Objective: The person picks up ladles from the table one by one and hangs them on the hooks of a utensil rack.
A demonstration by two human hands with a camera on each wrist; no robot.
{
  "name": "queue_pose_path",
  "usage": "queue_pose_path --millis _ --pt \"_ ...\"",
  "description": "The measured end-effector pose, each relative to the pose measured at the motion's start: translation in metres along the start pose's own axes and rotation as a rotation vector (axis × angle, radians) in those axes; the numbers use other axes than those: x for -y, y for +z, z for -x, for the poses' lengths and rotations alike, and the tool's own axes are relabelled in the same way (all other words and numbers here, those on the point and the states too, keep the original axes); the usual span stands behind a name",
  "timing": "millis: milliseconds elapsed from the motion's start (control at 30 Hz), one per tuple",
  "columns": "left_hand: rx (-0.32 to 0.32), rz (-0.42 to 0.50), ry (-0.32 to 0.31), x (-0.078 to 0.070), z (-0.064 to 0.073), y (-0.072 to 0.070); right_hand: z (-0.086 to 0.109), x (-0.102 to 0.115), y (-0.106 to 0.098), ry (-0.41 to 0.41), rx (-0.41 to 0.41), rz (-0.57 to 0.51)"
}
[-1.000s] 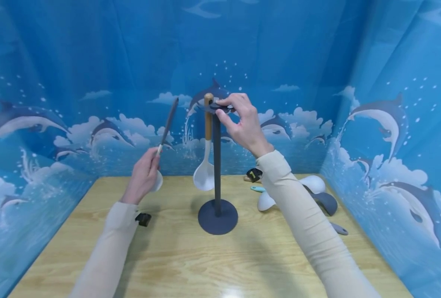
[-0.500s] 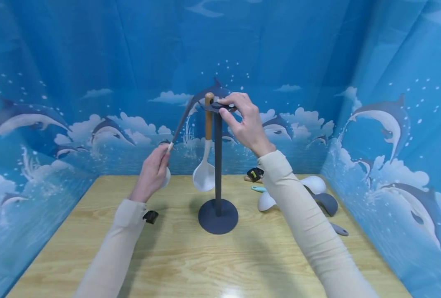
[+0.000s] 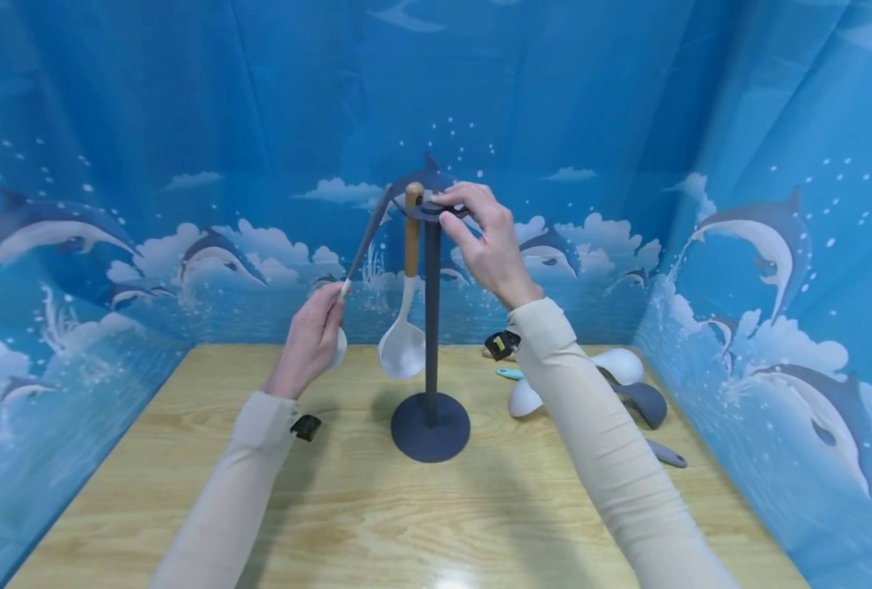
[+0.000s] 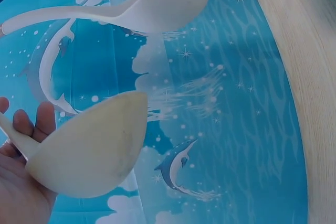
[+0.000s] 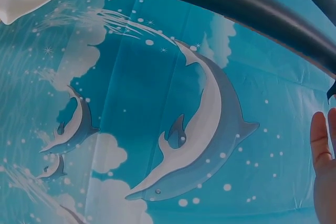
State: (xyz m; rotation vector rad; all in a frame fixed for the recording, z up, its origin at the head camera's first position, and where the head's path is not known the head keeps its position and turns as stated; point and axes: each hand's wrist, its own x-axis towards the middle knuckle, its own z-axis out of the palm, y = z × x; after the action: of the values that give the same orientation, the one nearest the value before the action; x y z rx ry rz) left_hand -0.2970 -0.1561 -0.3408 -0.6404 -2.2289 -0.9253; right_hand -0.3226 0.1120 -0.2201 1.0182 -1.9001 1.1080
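A dark utensil stand (image 3: 432, 327) with a round base stands mid-table. From its top ring hangs a white ladle (image 3: 402, 348) with a wooden handle, on the left side of the pole. My left hand (image 3: 311, 331) grips a second ladle (image 4: 94, 145) by its pale neck, close above the white bowl. Its grey handle (image 3: 368, 236) slants up to the right, its tip at the ring's left edge. My right hand (image 3: 487, 241) pinches the ring's right side between thumb and fingers; the right wrist view shows only part of that hand.
Several utensils lie at the table's back right: a white ladle bowl (image 3: 618, 365), a dark ladle head (image 3: 645, 404), a grey handle (image 3: 667, 454) and a turquoise handle end (image 3: 510, 374). My right forearm partly covers them. A dolphin-print curtain (image 3: 554, 98) encloses the table.
My left hand has moved right, bringing the grey handle's tip from open space to the ring's left edge. My right hand keeps its hold on the ring.
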Motion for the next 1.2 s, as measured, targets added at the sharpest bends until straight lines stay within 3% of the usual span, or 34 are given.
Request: queue_pose_path --millis 200,500,667,967,1200 --pt "-0.007 -0.003 0.0 -0.001 0.002 0.0 0.0 0.001 0.001 0.048 0.0 -0.027" --pt "-0.001 -0.034 -0.032 -0.001 0.004 0.002 -0.001 0.0 0.002 0.031 -0.005 -0.038" --pt "0.025 -0.039 -0.041 -0.002 0.007 0.005 -0.001 0.001 0.002 0.061 0.001 -0.031" --pt "0.061 0.036 -0.025 -0.005 0.01 0.018 -0.002 0.002 0.004 0.075 -0.002 -0.036" --pt "0.046 0.062 -0.006 -0.005 0.014 0.026 0.0 0.002 0.004 0.067 -0.013 -0.042"
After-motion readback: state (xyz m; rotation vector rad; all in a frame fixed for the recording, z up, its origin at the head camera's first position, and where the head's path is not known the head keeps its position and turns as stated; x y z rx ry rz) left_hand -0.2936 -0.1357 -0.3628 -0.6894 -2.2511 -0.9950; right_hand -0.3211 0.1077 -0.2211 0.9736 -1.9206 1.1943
